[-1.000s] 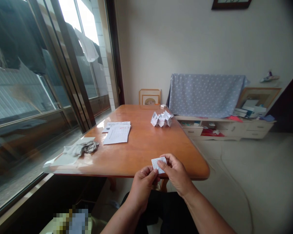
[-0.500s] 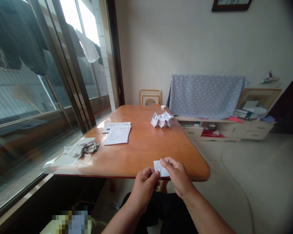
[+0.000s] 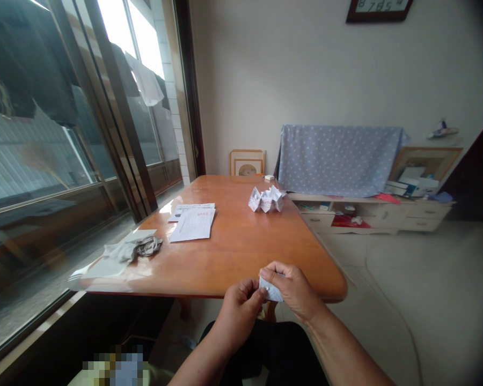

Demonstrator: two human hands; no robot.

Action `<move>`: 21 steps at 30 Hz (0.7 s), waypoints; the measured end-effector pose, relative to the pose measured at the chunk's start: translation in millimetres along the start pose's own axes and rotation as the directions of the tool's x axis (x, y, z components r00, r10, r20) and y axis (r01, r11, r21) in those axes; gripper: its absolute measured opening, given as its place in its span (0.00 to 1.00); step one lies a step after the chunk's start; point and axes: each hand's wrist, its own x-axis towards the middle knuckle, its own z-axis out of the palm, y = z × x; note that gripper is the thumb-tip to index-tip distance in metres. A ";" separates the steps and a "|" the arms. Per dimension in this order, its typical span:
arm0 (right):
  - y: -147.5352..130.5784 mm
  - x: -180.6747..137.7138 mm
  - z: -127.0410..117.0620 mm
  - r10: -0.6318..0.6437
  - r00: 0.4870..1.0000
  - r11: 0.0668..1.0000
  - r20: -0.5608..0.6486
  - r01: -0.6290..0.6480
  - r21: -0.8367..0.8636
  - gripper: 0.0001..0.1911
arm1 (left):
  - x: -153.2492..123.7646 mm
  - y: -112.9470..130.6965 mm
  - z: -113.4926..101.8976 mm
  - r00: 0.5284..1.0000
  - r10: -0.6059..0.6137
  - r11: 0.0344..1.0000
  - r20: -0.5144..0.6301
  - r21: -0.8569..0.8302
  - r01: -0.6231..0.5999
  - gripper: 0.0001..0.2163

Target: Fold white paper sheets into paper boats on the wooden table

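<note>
Folded paper [image 3: 272, 290], small, white, faintly printed, pinched between both hands.

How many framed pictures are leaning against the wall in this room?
2. One small frame stands behind the table's far end; a larger frame leans on the low cabinet at the right. Others may be hidden.

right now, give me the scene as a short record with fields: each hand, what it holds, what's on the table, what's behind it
left hand: pinches the left edge of the small folded paper
right hand: grips the same paper from the right, fingers curled over its top
where: held just off the near edge of the wooden table
on table: folded paper shapes on the far side; printed sheets left of middle; grey cloth at the window side
behind: low cabinet, dotted cloth draped above it
</note>
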 end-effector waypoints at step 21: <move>1.0 78.0 -22.0 -0.023 0.994 1.000 -0.106 0.022 -0.015 0.25 | 111.5 9.9 -37.5 0.940 0.088 0.957 -0.329 -0.233 -0.171 0.14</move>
